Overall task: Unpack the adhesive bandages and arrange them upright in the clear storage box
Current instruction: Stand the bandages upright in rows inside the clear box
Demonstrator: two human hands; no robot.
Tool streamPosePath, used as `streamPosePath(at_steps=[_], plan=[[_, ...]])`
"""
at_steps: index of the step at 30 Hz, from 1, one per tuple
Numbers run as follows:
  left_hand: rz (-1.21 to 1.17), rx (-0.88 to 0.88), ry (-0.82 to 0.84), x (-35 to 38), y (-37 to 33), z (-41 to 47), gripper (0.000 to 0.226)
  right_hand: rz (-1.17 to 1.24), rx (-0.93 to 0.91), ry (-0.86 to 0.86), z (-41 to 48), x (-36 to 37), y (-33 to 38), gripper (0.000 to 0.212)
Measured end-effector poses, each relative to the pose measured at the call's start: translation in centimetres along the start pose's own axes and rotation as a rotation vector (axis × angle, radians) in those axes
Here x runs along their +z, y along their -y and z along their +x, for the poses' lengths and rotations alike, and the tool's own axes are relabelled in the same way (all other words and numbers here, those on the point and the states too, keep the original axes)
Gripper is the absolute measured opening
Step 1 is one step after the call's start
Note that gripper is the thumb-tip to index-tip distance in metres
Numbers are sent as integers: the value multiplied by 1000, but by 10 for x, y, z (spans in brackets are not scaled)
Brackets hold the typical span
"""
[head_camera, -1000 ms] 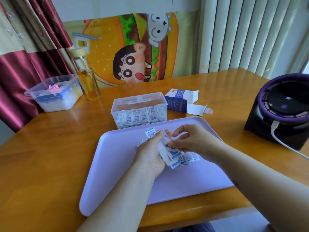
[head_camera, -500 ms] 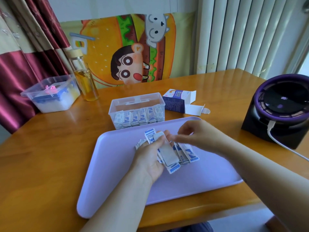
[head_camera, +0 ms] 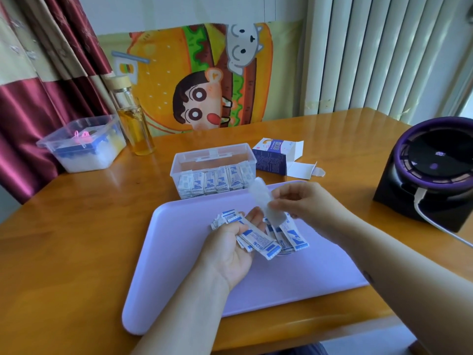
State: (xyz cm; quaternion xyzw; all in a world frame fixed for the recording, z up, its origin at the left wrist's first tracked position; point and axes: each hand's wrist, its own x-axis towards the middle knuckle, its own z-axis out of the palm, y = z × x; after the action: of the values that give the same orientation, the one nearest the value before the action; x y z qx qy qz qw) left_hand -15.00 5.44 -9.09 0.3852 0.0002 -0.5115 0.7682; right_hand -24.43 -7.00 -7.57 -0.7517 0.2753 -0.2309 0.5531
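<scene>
Raised since the earlier frame, the right hand (head_camera: 304,204) pinches a single blurred bandage (head_camera: 265,201) at centre frame, above the purple tray (head_camera: 179,252). Just below and to the left, the left hand (head_camera: 227,252), palm up, curls its fingers round a stack of bandages (head_camera: 258,239). Above centre, the clear box (head_camera: 184,160) holds a row of upright bandages (head_camera: 212,180).

Glass bottle (head_camera: 133,119) beside plastic tub (head_camera: 82,149), black-purple device (head_camera: 432,170) well apart, right.

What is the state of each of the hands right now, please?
The left hand is closed, holding a bundle of wrapped bandages.
The right hand is closed, pinching a single bandage.
</scene>
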Motion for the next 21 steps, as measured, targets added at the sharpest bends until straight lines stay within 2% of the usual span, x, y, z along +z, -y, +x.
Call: streamPosePath(at_steps=[2, 5, 8, 12, 14, 16, 18, 21], plan=[[26, 14, -13, -3, -2, -1, 27, -109, -118, -46, 0, -10, -2, 19], [68, 13, 3, -7, -7, -1, 22, -356, -231, 17, 1, -20, -12, 26], [97, 23, 42, -9, -12, -1, 22, -441, -222, 64, 0, -25, -23, 27], [117, 37, 36, -7, -10, -2, 18, -591, -123, 134, 0, -28, -29, 32], [134, 24, 26, -6, -8, -3, 16, -662, -125, 69, 0, -28, -26, 30], [162, 15, 25, -4, -7, -5, 15, -566, -148, -38, -2, -22, -17, 20], [204, 15, 29, -1, -5, -6, 15, -341, -93, 3, -7, -12, -4, 11], [208, -14, 48, 4, -2, -7, 16, -215, 13, 156, -11, 9, 4, 29]])
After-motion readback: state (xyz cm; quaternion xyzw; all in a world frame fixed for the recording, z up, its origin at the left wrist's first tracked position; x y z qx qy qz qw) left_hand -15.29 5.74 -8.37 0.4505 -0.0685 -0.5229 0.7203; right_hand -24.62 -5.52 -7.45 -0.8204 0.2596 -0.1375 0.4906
